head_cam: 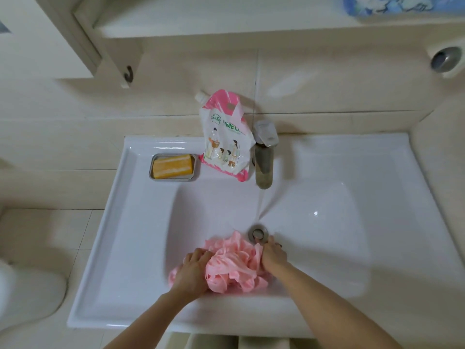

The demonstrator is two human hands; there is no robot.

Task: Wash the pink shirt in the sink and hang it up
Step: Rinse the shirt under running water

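I am standing at the sink (120,222) and I am working the pink shirt between my two hands, in the near part of the basin.

Far beyond my left hand and a little to its outer side, a dark hook (128,73) is hanging under the cabinet; I think it could serve for the hanging later. Beyond the same hand, on the back ledge, an orange soap bar (173,166) is lying in its metal dish (196,172), kept out of the wet basin, I suppose.

My left hand (193,268) is closing its fingers into the cloth and gripping one side of the bundle, so that it is not sliding away. A detergent pouch (224,142) is leaning upright well beyond my hands, its cap on top, easy to reach.

The pink shirt (234,263) is bunched into a crumpled heap between my hands, on the basin floor, just on my side of the drain (258,233). The water (261,205) is running from the faucet (264,157) and falling just beyond the drain, so it is not landing on the cloth now; probably I must push the shirt forward to wet it.

My right hand (273,255) is gripping the other side of the bundle, fingers curled around the fabric, with the drain just ahead of it. I judge the washing is in its early or middle part.
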